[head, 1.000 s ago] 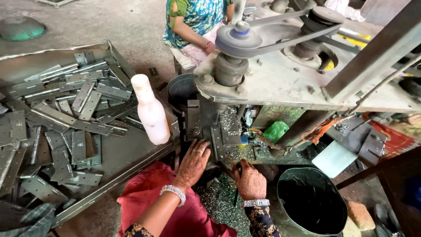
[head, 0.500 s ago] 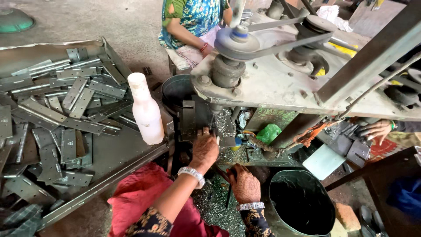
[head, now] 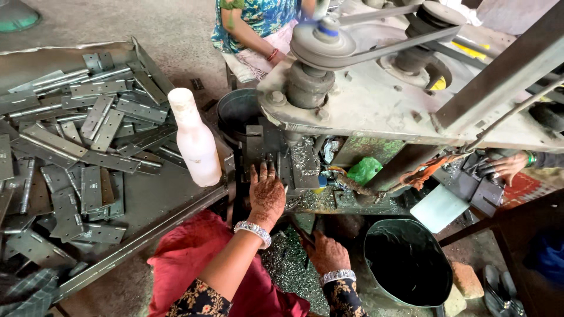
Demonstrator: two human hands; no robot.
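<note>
Steel workpiece (head: 265,157) under the drill press (head: 376,100) is now pressed flat by the left hand (head: 265,196), moved up since before; the right hand (head: 326,253) is rested lower, grip unclear.

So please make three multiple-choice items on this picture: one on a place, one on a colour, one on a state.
1. Where does the white bottle stand?
A. on the tray of metal hinges
B. inside the black bucket
C. on the belt pulley

2. What colour is the crumpled bag under the machine?
A. red
B. green
C. yellow

3. How is the left hand?
A. flat, fingers forward at the machine
B. closed around the bottle
C. inside the bucket

Answers: 1 A, hinges lie around it; 2 B, plainly green; 3 A, fingers stretched out.
</note>
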